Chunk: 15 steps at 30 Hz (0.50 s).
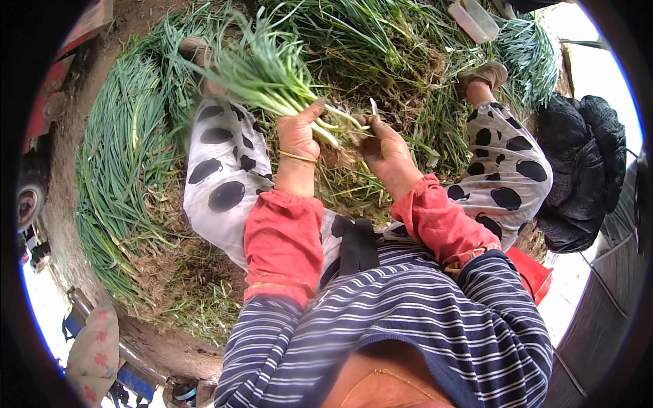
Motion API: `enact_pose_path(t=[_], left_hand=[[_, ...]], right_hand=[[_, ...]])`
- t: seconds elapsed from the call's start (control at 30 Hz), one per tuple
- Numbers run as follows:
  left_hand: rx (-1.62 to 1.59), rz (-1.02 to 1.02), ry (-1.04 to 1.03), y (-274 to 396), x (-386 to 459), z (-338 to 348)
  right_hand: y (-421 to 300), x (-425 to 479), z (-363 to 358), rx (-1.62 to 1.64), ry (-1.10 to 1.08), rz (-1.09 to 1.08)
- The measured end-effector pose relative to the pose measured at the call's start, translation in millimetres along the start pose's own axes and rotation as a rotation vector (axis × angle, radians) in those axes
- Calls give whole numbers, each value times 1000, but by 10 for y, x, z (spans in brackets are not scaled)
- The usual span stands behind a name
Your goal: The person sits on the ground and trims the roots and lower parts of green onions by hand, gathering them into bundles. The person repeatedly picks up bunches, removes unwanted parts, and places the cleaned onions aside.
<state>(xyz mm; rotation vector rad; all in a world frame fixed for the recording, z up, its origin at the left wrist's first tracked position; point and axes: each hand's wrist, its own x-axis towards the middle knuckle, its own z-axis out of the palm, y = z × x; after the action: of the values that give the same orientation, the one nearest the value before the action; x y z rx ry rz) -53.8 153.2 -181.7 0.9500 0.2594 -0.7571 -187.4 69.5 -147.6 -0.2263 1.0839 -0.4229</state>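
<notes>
My left hand point(298, 135) is closed around a bunch of green onions point(275, 84), their pale stem ends pointing right and their green leaves spread up and to the left, partly blurred. Close beside the stem ends, my right hand point(385, 148) holds a small knife point(374, 107), whose pale blade sticks up past the thumb. The fingertips of that hand are at the end of one stem. Under both hands lie loose roots and trimmed leaves point(352, 188) between my legs.
Long green onions point(127, 153) lie heaped at the left, with more point(352, 30) ahead. At the upper right are a clear plastic container point(474, 20) and another onion pile point(528, 56). Black netting point(576, 168) and a red plastic object point(530, 275) sit on the right.
</notes>
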Motion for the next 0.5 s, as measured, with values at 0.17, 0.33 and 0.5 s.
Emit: enact_pose_path(t=[0.17, 0.33, 0.5], left_hand=[[-41, 15, 144, -98, 97, -127], [-1, 137, 79, 368, -11, 69], [-78, 53, 15, 571, 0, 138]], right_hand=[[-35, -35, -138, 104, 15, -79], [-336, 169, -678, 43, 201, -147], [-718, 515, -538, -1652, 8, -289]])
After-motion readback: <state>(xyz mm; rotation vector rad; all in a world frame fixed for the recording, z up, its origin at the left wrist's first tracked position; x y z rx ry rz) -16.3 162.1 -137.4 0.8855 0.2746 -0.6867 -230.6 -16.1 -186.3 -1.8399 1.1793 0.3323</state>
